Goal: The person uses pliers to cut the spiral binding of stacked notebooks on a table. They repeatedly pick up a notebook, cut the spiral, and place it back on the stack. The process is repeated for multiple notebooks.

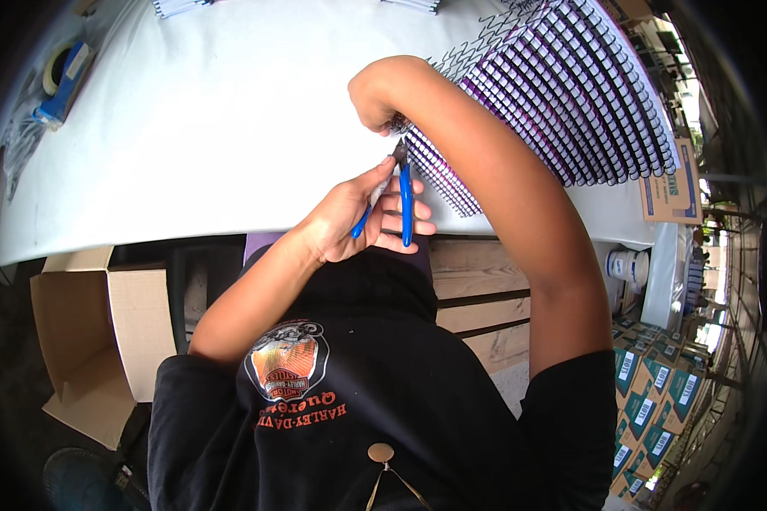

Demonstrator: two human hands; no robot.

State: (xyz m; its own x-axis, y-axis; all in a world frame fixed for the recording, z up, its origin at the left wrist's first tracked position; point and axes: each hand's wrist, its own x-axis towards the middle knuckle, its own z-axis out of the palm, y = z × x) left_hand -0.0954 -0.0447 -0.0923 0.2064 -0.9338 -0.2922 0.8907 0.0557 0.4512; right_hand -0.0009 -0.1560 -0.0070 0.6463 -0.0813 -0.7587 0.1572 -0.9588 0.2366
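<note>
Blue-handled cutting pliers point(407, 209) rest in my left hand point(343, 217), thumb on one side and fingers spread behind the handles. Their dark jaws point up toward a small bunch of dark spiral wire point(397, 126). My right hand point(377, 92) reaches over from the right and curls around that wire, its fingertips mostly hidden. Under and beyond my right forearm lies a fanned stack of spiral-bound notebooks point(571, 98) with white, black and purple edges. Loose wire ends point(486, 44) stick out past the stack's far left side.
A white-covered table point(187, 153) spans the front. At its left lies a blue tape dispenser point(64, 85). An open cardboard box point(149, 328) stands below at left; several printed cartons point(656, 400) are stacked at lower right. A white tub point(628, 266) sits under the table's right side.
</note>
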